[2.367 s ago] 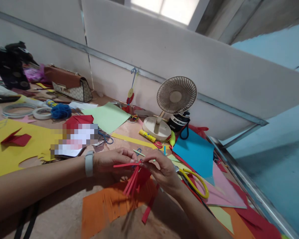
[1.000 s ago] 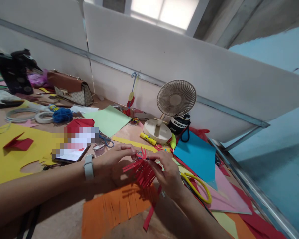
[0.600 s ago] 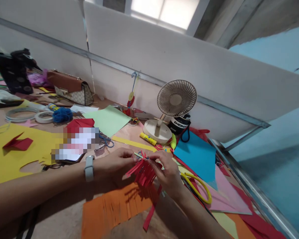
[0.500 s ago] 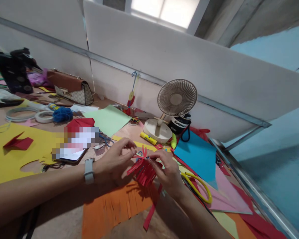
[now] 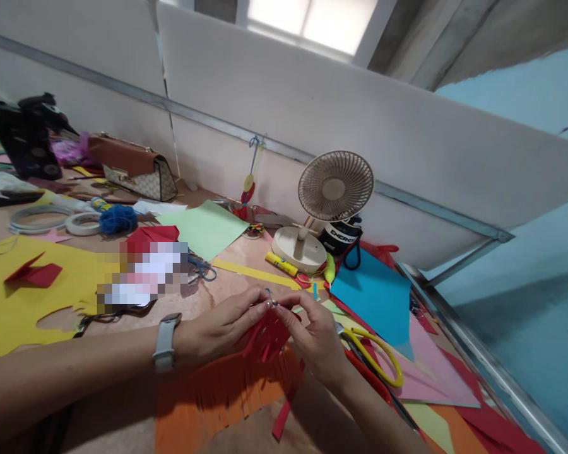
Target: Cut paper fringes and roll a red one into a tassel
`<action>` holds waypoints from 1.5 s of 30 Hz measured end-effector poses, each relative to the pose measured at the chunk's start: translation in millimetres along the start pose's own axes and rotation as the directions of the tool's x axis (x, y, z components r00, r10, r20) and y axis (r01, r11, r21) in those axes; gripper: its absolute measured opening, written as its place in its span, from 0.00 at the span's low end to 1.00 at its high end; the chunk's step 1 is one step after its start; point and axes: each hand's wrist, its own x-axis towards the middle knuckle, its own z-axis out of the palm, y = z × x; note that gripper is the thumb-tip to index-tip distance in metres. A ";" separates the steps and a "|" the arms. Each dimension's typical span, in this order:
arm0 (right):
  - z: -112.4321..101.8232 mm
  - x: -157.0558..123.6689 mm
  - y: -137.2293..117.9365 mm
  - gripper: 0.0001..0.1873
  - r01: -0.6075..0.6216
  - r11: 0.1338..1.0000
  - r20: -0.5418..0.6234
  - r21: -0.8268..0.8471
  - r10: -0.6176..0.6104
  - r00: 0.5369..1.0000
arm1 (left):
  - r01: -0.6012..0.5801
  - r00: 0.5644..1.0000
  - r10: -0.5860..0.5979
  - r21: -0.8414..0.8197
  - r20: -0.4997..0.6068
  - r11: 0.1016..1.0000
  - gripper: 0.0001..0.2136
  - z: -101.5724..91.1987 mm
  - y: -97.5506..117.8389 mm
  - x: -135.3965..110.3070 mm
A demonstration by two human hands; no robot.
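My left hand [image 5: 220, 328] and my right hand [image 5: 312, 337] meet at their fingertips over a bundle of red paper strips [image 5: 265, 337], pinching its top together. The strips fan downward between the two hands. Under them lies an orange sheet cut into a fringe [image 5: 218, 394]. A grey watch [image 5: 163, 340] sits on my left wrist. A loose red strip [image 5: 284, 413] hangs below my right hand.
Yellow-handled scissors [image 5: 376, 362] lie just right of my right hand. A small desk fan [image 5: 329, 198], a glue stick [image 5: 280, 263], blue [image 5: 372, 290], green [image 5: 206, 227] and yellow paper [image 5: 23, 296], tape rolls [image 5: 80, 222], blue yarn [image 5: 117, 218] and a brown bag [image 5: 132, 165] crowd the table. The table's metal edge [image 5: 478, 366] runs at right.
My hands have dropped lower and closed together on the top of the red strips. The strips, spread out a moment ago, are now gathered tighter between my fingers.
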 end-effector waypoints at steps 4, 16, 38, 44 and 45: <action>1.8 -1.3 -3.2 0.07 -0.068 0.997 -0.001 0.043 0.068 0.998 | 0.026 1.000 -0.024 -0.090 0.018 0.996 0.12 2.3 6.1 -0.5; -2.9 0.5 -4.2 0.08 -0.072 0.981 0.056 0.179 0.063 0.996 | 0.084 0.996 -0.084 -0.389 0.016 0.918 0.13 5.6 10.4 -2.2; -3.6 2.1 -10.0 0.06 -0.136 0.978 0.039 0.156 0.132 0.991 | 0.032 0.997 -0.050 -0.254 -0.064 0.967 0.10 1.0 16.4 1.1; -10.3 3.8 -11.6 0.03 0.021 1.000 0.085 0.010 -0.022 0.996 | 0.091 0.993 -0.111 -0.308 -0.047 0.947 0.10 4.2 3.1 0.6; -11.7 4.0 -11.6 0.02 0.062 0.998 0.090 -0.001 -0.062 0.994 | 0.102 0.993 -0.116 -0.295 -0.029 0.950 0.10 3.5 2.1 0.5</action>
